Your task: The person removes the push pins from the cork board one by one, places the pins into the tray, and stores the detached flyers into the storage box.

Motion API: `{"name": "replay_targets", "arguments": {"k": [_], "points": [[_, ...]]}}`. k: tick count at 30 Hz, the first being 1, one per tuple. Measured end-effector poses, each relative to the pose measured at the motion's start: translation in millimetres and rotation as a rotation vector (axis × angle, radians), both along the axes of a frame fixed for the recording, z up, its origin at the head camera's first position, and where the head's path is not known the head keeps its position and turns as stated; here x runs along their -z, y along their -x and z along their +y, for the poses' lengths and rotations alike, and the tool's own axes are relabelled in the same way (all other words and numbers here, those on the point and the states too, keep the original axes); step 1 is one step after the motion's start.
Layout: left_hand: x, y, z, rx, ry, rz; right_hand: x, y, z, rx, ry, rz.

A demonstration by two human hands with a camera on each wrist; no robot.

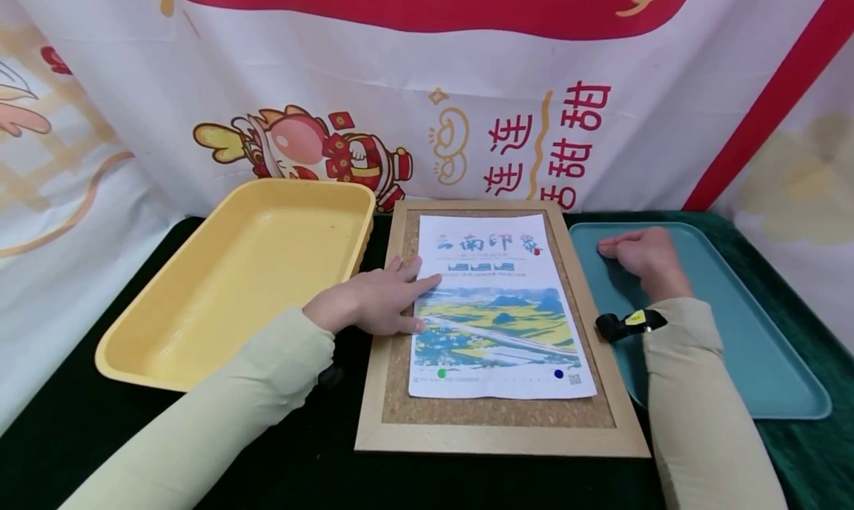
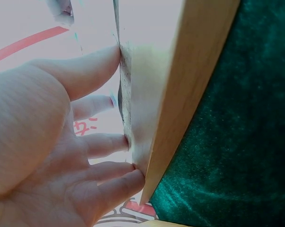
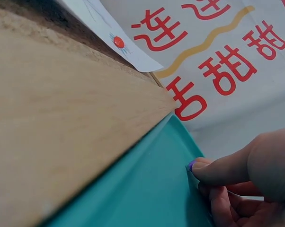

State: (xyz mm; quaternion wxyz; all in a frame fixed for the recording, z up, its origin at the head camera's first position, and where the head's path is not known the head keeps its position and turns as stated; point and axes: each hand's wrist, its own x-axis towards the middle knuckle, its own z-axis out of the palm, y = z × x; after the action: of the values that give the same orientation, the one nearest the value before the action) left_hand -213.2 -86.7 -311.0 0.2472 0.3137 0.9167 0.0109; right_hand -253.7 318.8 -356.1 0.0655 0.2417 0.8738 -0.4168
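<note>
On the corkboard [image 1: 494, 415] lies the printed sheet [image 1: 497, 325], likely light and easily creased, best steadied at its margin, where the left hand [image 1: 382, 295] touches with spread fingers, while farther off, by the tray [image 1: 754, 347], the right hand [image 1: 647, 262] pinches a small purple object [image 3: 191, 165]

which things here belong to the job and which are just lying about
Likely in the job:
poster
corkboard
red pin
green pin
blue pin
purple pin, seemingly, pinched by the right hand
teal tray under that hand

Apparently just around:
yellow tray
green cloth
printed backdrop
</note>
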Motion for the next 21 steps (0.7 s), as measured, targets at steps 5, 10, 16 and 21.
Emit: {"name": "replay_targets", "arguments": {"k": [5,10,16,21], "points": [[0.7,0.1,1.5,0.008,-0.006,-0.005,0.0,-1.5,3.2,-0.012,-0.012,-0.015],[1.6,0.9,2.8,0.01,-0.006,-0.008,0.3,-1.6,5.7,-0.014,-0.019,-0.035],[0.1,-0.5,1.6,0.008,-0.002,-0.01,-0.7,1.2,5.1,-0.007,-0.04,-0.037],[-0.6,-0.8,-0.2,0.007,0.002,-0.005,-2.0,4.0,5.1,-0.012,-0.05,-0.039]]}}
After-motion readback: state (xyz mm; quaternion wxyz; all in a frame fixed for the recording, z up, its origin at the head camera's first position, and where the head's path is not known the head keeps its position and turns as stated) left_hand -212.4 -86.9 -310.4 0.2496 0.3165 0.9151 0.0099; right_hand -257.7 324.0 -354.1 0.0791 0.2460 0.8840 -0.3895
